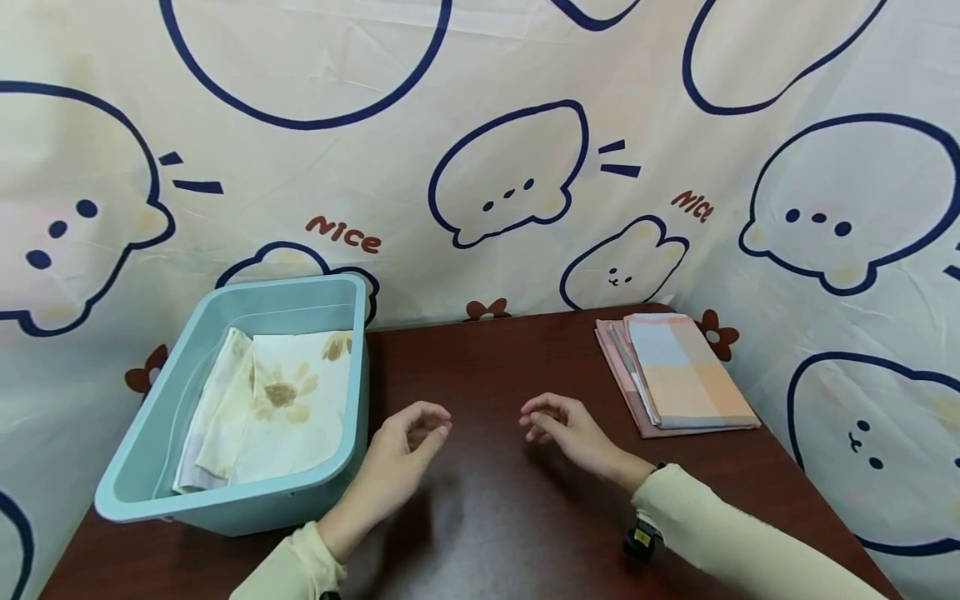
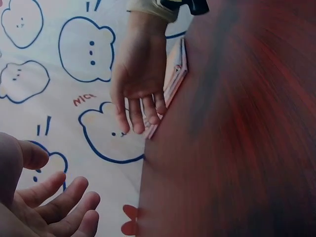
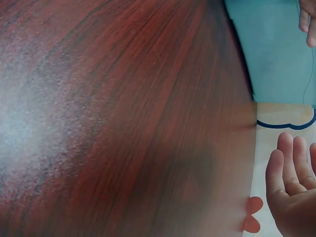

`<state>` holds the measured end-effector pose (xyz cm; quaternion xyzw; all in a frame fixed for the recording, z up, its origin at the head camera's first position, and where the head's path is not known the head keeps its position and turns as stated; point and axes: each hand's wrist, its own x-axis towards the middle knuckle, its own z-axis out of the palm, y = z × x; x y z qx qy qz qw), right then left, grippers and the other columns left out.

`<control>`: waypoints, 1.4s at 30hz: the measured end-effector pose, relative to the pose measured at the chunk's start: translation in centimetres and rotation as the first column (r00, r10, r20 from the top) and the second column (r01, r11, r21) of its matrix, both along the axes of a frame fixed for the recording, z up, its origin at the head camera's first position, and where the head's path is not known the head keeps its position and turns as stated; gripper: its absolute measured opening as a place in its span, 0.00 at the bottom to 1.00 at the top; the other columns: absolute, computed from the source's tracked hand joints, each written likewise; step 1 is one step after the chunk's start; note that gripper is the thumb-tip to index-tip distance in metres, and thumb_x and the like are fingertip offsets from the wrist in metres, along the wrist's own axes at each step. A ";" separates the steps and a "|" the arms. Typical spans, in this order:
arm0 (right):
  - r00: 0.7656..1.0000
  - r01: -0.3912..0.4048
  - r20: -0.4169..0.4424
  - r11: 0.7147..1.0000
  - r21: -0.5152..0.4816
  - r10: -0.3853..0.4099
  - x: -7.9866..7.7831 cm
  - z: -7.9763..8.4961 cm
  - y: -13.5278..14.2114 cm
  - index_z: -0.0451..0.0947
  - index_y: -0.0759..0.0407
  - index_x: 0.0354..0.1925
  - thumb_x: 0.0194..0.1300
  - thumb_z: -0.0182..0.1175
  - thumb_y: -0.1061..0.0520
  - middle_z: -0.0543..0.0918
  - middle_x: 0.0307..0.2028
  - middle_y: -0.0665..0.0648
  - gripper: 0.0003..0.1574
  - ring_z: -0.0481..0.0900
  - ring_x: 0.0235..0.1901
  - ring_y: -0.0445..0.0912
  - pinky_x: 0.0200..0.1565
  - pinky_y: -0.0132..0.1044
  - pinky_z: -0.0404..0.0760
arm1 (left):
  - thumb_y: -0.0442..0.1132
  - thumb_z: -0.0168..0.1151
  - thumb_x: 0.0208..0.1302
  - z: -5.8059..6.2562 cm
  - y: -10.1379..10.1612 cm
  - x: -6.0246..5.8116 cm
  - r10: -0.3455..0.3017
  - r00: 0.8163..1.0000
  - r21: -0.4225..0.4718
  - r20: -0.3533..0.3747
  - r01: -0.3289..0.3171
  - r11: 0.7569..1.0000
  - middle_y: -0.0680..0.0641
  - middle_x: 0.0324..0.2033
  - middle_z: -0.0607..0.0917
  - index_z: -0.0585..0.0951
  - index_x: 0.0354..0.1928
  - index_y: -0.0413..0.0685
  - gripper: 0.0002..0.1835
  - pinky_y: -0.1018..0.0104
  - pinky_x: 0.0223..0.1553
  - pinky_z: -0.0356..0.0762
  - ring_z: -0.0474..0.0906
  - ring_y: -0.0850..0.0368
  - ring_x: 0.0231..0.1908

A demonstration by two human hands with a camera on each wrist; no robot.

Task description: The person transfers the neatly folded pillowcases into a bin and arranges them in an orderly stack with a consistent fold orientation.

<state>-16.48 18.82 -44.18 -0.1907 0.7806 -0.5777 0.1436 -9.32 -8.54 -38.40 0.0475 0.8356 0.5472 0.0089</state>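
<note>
Both hands hover over the dark wooden table, apart and facing each other, with nothing in them. My left hand [image 1: 401, 454] is beside the right wall of a light blue plastic basin [image 1: 225, 505], its fingers loosely bent. Inside the basin lie folded cloths, the top one a cream cloth with a flower print [image 1: 300, 417]. My right hand [image 1: 573, 433], fingers relaxed, is left of a stack of folded cloths [image 1: 693, 371]. That stack has a plaid cloth in orange, white and pale blue over a pink one. In the left wrist view the right hand [image 2: 140, 79] shows its palm.
A white curtain [image 1: 510, 50] with blue cartoon outlines hangs behind and around the table. The brown tabletop [image 1: 480, 367] stretches between the basin and the cloth stack. The stack lies near the table's right edge.
</note>
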 end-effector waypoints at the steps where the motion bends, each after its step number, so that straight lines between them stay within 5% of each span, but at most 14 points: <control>1: 1.000 -0.003 -0.002 1.000 0.002 0.003 0.0 0.0 0.1 0.72 0.74 0.57 0.79 0.50 0.57 0.81 0.50 0.77 0.21 0.86 0.40 0.42 0.46 0.40 0.86 | 0.35 0.61 0.71 -0.3 0.1 -0.1 0.007 1.000 -0.004 0.000 -0.007 1.000 0.51 0.41 0.88 0.83 0.47 0.52 0.07 0.67 0.46 0.81 0.85 0.57 0.44; 21: 1.000 0.021 -0.001 1.000 -0.004 -0.021 0.1 -1.6 2.2 0.72 0.76 0.56 0.79 0.50 0.58 0.81 0.50 0.78 0.21 0.86 0.39 0.41 0.45 0.40 0.86 | 0.34 0.60 0.71 -4.3 1.9 -1.3 0.006 0.999 0.054 0.033 -0.008 0.999 0.44 0.40 0.88 0.83 0.46 0.48 0.07 0.70 0.35 0.77 0.84 0.53 0.38; 27: 0.999 0.040 0.002 0.999 0.018 -0.040 0.0 -2.2 3.0 0.73 0.75 0.56 0.79 0.50 0.57 0.82 0.50 0.76 0.21 0.86 0.40 0.42 0.44 0.38 0.86 | 0.34 0.58 0.72 -4.9 2.7 -1.2 -0.027 0.997 0.116 0.066 0.020 0.993 0.39 0.43 0.87 0.82 0.49 0.43 0.08 0.69 0.29 0.77 0.83 0.50 0.36; 42: 0.994 0.111 -0.029 0.988 0.106 -0.108 -0.6 -2.3 5.8 0.74 0.73 0.56 0.79 0.51 0.58 0.82 0.52 0.75 0.18 0.87 0.43 0.49 0.43 0.37 0.85 | 0.36 0.55 0.74 -5.6 3.7 -1.7 -0.101 0.990 0.113 0.102 0.090 0.989 0.35 0.47 0.86 0.78 0.56 0.38 0.14 0.68 0.31 0.79 0.84 0.41 0.43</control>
